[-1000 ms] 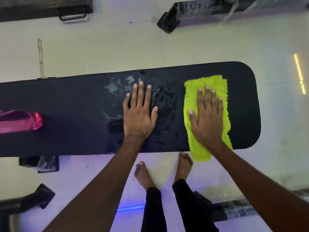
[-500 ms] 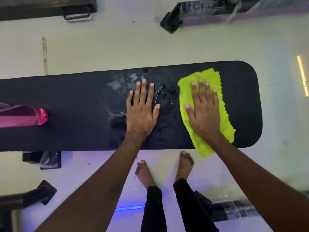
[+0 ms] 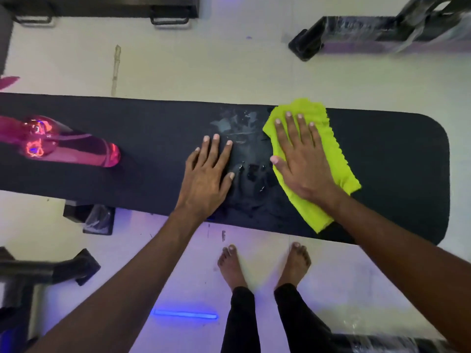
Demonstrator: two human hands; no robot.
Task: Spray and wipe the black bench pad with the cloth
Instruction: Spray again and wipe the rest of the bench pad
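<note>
The long black bench pad (image 3: 397,169) runs across the view from left to right. A wet, glistening patch (image 3: 244,138) of spray lies near its middle. My right hand (image 3: 303,159) presses flat on a lime-green cloth (image 3: 339,161), fingers spread, right of the wet patch. The cloth's lower corner hangs over the pad's near edge. My left hand (image 3: 209,177) rests flat on the pad just left of the wet patch, fingers apart, holding nothing. A pink spray bottle (image 3: 74,146) lies on its side on the left part of the pad.
Pale tiled floor surrounds the bench. My bare feet (image 3: 265,266) stand just below the pad's near edge. Black equipment frames (image 3: 356,29) sit at the top right, top left and bottom left. A bench foot (image 3: 91,217) shows under the pad.
My right hand has slid the cloth leftward toward the wet patch. The view has swung left, so more of the pink bottle shows. My left hand stays flat on the pad.
</note>
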